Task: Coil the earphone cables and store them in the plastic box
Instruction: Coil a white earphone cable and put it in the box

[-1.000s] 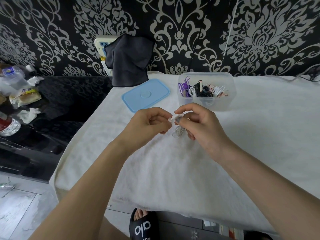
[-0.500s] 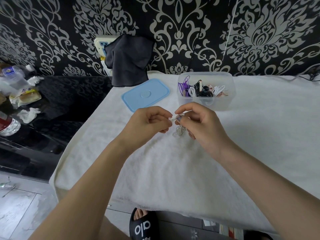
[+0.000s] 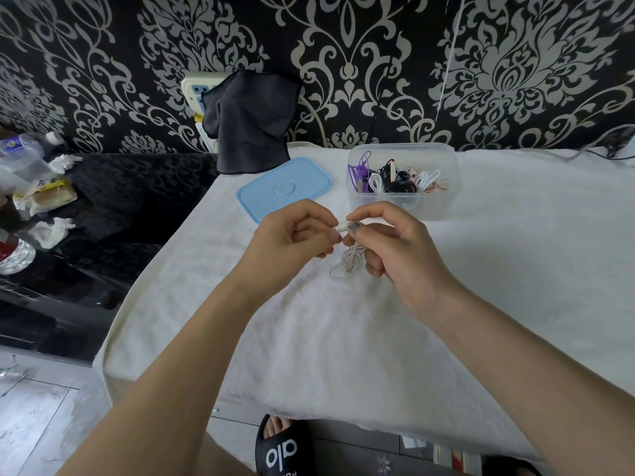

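Observation:
A white earphone cable (image 3: 347, 261) hangs in a small bunch between my hands, just above the white cloth. My left hand (image 3: 292, 242) and my right hand (image 3: 391, 245) meet fingertip to fingertip and both pinch the cable's upper end. Behind them stands the clear plastic box (image 3: 443, 204), open, with purple, black and white coiled cables inside. Its blue lid (image 3: 285, 188) lies flat on the cloth to the left of the box.
A white fluffy cloth (image 3: 343, 338) covers the table. A dark cloth (image 3: 251, 121) hangs over a power strip at the back wall. Bottles and wrappers (image 3: 31, 197) clutter the black surface at left. A sandalled foot (image 3: 281, 448) shows below the table edge.
Both hands stay together over the same spot, with only small finger movements on the cable end. The hanging bunch has shifted slightly.

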A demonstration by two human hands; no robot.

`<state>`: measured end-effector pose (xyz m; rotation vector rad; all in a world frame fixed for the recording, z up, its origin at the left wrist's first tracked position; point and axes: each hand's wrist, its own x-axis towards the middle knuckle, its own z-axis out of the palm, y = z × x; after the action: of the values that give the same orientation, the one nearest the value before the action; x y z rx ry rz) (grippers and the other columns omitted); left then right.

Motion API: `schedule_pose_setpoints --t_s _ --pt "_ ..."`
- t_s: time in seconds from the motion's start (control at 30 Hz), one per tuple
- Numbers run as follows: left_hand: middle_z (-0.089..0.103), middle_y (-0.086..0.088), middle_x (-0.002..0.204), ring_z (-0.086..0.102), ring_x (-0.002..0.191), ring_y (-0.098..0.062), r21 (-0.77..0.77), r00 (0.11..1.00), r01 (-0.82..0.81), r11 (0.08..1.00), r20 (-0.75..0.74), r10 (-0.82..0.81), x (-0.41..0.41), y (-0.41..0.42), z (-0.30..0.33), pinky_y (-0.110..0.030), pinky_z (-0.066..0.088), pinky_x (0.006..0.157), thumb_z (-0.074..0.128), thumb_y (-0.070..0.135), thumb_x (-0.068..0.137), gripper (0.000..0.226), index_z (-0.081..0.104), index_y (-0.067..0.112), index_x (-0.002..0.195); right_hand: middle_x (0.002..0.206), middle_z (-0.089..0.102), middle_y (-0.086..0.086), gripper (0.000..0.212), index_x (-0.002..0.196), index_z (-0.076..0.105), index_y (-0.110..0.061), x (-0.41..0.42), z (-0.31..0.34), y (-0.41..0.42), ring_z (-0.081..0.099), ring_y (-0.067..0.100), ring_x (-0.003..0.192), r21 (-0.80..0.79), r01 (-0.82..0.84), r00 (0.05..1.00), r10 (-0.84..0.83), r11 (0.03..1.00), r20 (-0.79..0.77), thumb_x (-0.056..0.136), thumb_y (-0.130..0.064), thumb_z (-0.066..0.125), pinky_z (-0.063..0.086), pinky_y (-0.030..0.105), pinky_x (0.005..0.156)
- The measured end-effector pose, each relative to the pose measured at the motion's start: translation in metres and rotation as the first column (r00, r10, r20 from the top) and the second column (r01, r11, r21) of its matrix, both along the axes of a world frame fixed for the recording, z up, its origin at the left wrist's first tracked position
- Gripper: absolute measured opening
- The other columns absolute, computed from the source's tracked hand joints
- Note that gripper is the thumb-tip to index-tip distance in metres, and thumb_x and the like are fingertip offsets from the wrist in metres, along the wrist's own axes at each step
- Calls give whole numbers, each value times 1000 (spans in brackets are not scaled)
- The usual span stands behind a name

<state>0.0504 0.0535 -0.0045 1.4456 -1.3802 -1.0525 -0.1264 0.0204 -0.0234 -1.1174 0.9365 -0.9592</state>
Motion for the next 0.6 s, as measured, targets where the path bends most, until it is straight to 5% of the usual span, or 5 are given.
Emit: schedule_pose_setpoints --t_s 0.2,0.4,0.6 --pt "76 -13 86 71 78 -21 -38 999 20 999 36 -18 0 -1 0 -29 58 78 65 -9 89 18 69 5 100 77 72 13 6 96 67 -11 -1 0 0 37 12 46 -61 19 999 -22 998 -49 94 -7 64 32 29 51" --pt "77 -6 89 73 89 -30 -109 998 26 994 60 -20 -1 2 0 -49 57 88 71 4 87 18 71 11 104 75 70 10 5 95 68 -11 -1 1 -1 34 16 46 -9 17 1000 -17 1000 -10 93 -8 65 31 28 50" --pt "77 1 88 73 86 -17 -227 977 43 973 214 6 -3 1 -1 -29 58 84 73 2 91 16 74 13 104 76 67 9 5 95 70 -13 -4 2 -4 31 16 51 113 -34 998 28 993 58 92 -11 67 30 29 52"
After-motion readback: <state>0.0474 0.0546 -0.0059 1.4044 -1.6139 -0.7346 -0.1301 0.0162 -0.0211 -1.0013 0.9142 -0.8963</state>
